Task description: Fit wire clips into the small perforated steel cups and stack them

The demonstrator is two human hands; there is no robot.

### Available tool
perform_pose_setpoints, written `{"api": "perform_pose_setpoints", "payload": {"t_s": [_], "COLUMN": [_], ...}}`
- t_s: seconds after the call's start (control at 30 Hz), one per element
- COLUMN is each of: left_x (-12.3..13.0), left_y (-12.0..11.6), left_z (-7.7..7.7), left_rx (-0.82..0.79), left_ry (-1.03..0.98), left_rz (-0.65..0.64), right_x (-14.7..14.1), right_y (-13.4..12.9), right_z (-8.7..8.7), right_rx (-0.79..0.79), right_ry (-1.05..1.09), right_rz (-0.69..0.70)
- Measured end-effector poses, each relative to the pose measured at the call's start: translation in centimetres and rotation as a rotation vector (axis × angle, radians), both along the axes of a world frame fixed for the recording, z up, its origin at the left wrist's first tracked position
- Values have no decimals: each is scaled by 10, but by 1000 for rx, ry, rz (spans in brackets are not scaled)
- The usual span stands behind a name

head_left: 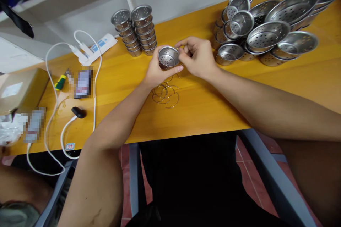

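Observation:
My left hand (157,69) is wrapped round a small perforated metal cup (168,57), its open top facing up and toward me. At the cup's right rim, the thumb and fingers of my right hand (195,55) are pinched together; a thin wire seems to show there, but its shape is too small to make out. Several thin curved wires (166,94) lie in a loose tangle on the wooden table (207,113), just below my left hand.
Two stacks of perforated cups (141,16) stand behind my left hand. Nested metal cups and bowls (268,37) crowd the right. At left are a power strip (103,48), white cables, a phone (83,83), a screwdriver (60,82) and a cardboard box (23,88). Another person's leg shows lower left.

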State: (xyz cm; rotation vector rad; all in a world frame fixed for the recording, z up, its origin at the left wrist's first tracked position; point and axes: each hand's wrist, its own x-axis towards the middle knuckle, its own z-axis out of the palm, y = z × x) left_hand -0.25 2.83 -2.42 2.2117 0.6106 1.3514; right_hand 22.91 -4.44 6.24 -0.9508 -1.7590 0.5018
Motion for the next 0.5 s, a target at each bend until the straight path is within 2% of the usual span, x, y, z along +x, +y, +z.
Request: {"api": "perform_pose_setpoints", "payload": {"t_s": [0.17,0.37,0.5], "left_x": [0,2,0], "left_y": [-3,-12,-13], "left_z": [4,11,14], "left_rx": [4,-78,-179], "left_ry": [29,5,-47], "left_rz": [-34,-16,-32], "right_x": [0,-5,-2], "right_y": [1,-1,-6], "right_z": [-3,-3,14], "right_rx": [-9,-5,-94], "right_ry": [15,59,133], "right_rz": [17,0,161]}}
